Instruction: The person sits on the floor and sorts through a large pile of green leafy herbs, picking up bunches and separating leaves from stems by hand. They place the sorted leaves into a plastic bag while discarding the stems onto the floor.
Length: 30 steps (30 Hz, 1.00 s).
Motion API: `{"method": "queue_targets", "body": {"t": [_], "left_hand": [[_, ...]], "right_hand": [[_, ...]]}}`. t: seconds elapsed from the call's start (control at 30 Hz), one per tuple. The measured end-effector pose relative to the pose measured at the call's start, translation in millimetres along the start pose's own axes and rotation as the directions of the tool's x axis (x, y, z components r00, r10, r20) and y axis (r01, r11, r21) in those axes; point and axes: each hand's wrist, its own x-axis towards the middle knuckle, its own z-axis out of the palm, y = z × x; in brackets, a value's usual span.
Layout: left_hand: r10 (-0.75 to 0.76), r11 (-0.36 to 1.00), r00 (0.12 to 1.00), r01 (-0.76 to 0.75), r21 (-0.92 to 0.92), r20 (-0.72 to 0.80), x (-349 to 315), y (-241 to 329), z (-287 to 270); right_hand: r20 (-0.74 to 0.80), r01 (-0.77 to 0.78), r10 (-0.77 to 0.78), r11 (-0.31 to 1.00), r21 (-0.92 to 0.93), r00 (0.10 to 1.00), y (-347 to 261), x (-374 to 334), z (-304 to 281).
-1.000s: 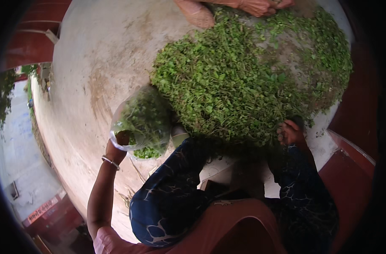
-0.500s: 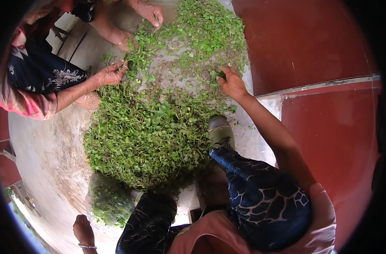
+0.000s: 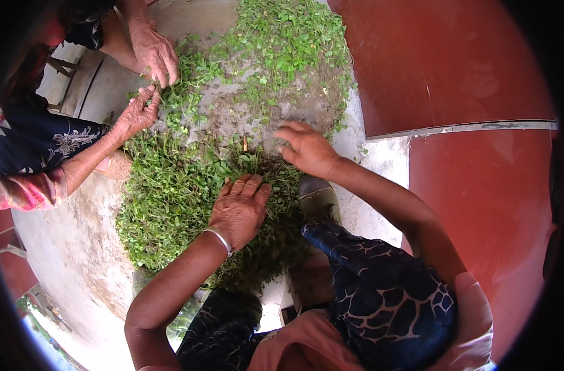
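Observation:
A thick pile of leafy green stems (image 3: 164, 204) covers the floor in front of me. My left hand (image 3: 240, 207), with a silver bracelet (image 3: 219, 240) at the wrist, lies palm down on its upper part, fingers stretched out. To the right, my right hand (image 3: 306, 148) hovers at the pile's far edge over soil-strewn floor, fingers apart and holding nothing visible. Between and beyond my hands, a small brown stick-like piece (image 3: 245, 143) lies in the loose soil. Another patch of greens (image 3: 294, 37) spreads farther off.
A co-worker sits at the far left; their hands (image 3: 153, 52) meet over some green stems. My boot (image 3: 319, 198) stands at the pile's right edge. Red panels (image 3: 455, 68) line the right side. A clear plastic bag (image 3: 183, 321) with greens is mostly hidden behind my left forearm.
My left hand has come from the lower left onto the pile. My right hand has moved left and nearer. The co-worker's hands have come together.

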Motion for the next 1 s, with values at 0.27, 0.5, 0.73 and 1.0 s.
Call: {"method": "queue_targets", "body": {"t": [0.27, 0.5, 0.73, 1.0], "left_hand": [[-0.028, 0.999, 0.997, 0.024, 0.043, 0.078, 49.5, -0.7, 50.6], [-0.23, 0.963, 0.946, 0.255, -0.088, 0.227, 11.9, -23.5, 33.7], [-0.263, 0.958, 0.953, 0.276, -0.073, 0.152, -6.4, -29.4, 42.0], [-0.277, 0.956, 0.955, 0.285, -0.07, 0.112, -5.7, -28.1, 51.3]], "right_hand": [[-0.149, -0.188, 0.146, 0.926, -0.326, 0.978, 57.8, 100.0, -49.7], [-0.073, -0.226, 0.219, 0.839, -0.495, 0.973, 85.6, 132.1, -39.9], [-0.172, -0.305, 0.316, 0.948, 0.086, 0.933, 116.0, 95.8, -66.5], [-0.221, -0.083, 0.39, 0.628, 0.774, 0.894, 53.9, 80.9, -150.7]]}}
